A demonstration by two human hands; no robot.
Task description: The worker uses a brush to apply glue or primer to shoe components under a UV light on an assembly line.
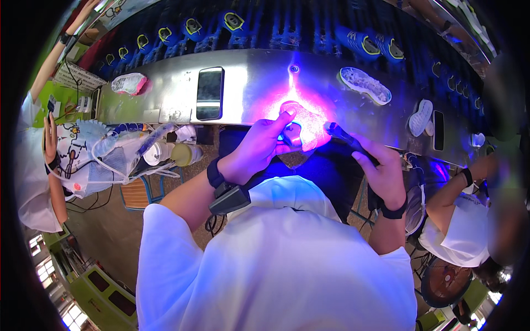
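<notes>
My left hand (259, 143) is closed around a shoe (312, 122), its thumb laid over the near part. Strong pink and violet light washes out the shoe's surface, so its details are hard to make out. A dark opening shows beside my left fingers. In my right hand (383, 171) is a dark tube-shaped tool (348, 137), the fingers wrapped around it. Its tip points left at the shoe's right side; whether it touches the shoe I cannot tell. Both hands are at the near edge of a metal bench (171, 83).
A phone (210, 94) lies on the bench left of the shoe. Loose soles (364, 85) rest to the right, and a white-and-pink one (129, 84) at far left. Blue shoes (233, 22) line the dark conveyor (287, 27) behind. Co-workers (461, 220) sit on both sides.
</notes>
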